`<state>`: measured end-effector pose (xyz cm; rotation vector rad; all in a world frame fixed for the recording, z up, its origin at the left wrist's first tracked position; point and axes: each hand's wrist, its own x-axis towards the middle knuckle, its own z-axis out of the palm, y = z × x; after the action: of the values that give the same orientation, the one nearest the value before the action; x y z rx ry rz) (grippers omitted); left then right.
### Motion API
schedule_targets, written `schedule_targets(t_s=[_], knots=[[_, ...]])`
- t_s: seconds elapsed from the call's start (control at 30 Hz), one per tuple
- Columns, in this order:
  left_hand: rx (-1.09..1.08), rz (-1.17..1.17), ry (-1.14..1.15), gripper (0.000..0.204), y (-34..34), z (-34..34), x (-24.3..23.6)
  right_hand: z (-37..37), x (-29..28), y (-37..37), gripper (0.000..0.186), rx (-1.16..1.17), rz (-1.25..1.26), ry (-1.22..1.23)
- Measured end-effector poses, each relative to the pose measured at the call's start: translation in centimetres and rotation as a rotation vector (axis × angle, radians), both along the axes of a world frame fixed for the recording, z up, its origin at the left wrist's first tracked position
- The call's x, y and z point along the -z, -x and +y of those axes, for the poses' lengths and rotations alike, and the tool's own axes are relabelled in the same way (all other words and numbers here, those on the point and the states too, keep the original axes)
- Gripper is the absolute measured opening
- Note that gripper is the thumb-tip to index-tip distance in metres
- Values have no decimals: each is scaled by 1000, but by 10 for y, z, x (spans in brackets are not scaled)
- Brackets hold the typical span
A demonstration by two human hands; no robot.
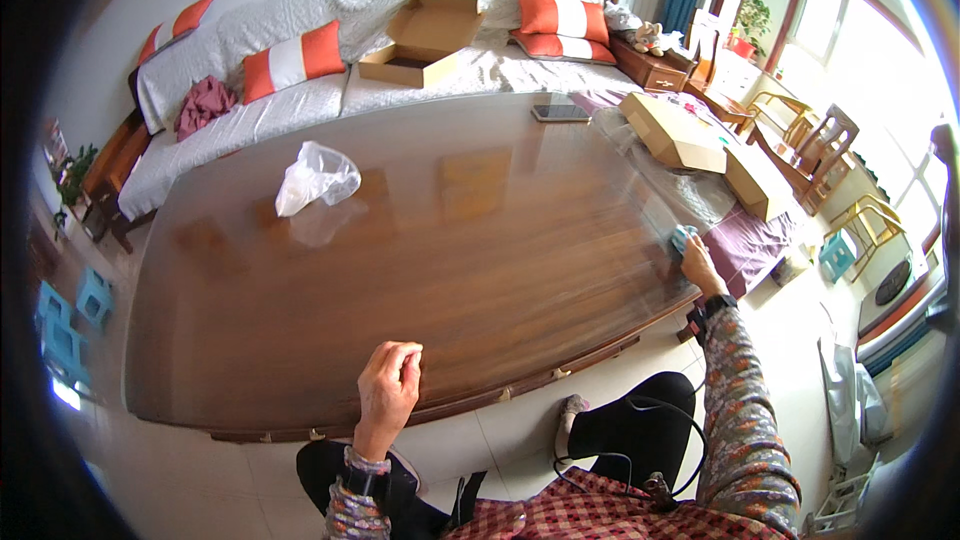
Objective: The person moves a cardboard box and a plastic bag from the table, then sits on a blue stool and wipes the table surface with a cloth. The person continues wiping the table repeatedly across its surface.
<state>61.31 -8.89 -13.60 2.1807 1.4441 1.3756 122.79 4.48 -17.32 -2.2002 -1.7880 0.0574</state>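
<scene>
The right hand (703, 265) closes in a narrow grip on a small, crumpled light-blue piece (683, 237), soft-looking and too small to make out fully, at the right edge of the glossy dark-brown wooden table (450, 290), close to its near right corner. The left hand (389, 382) is over the table's near edge, its fingers loosely curled — whether anything lies inside them, I cannot tell. Toward the far left corner sits a crumpled, translucent white plastic bag (315, 180), well apart from both hands. A flat, dark rectangular phone (561, 113) lies by the far edge, near the far right corner. Beyond the right edge, two brown cardboard boxes (672, 133) rest near a clear plastic sheet (695, 192) and a purple cloth (748, 248); an open brown cardboard box (440, 35) stands on the white-covered sofa (375, 97) past the far edge.
</scene>
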Motion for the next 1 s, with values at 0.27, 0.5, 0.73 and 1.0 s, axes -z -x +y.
schedule_targets(t_s=[0.27,0.5,0.73,1.0], knots=[[-33,-20,-49,9,8,-6,0,-57,8,64,61,-103,-113,-37],[-93,-36,-67,12,19,-11,-2,-89,-5,295,54,-732,-533,-83],[-251,-194,-65,8,59,-8,1,-135,-22,509,54,-1128,26,-231],[-355,-209,-92,8,89,-12,11,-134,-18,455,56,-1063,-53,-230]])
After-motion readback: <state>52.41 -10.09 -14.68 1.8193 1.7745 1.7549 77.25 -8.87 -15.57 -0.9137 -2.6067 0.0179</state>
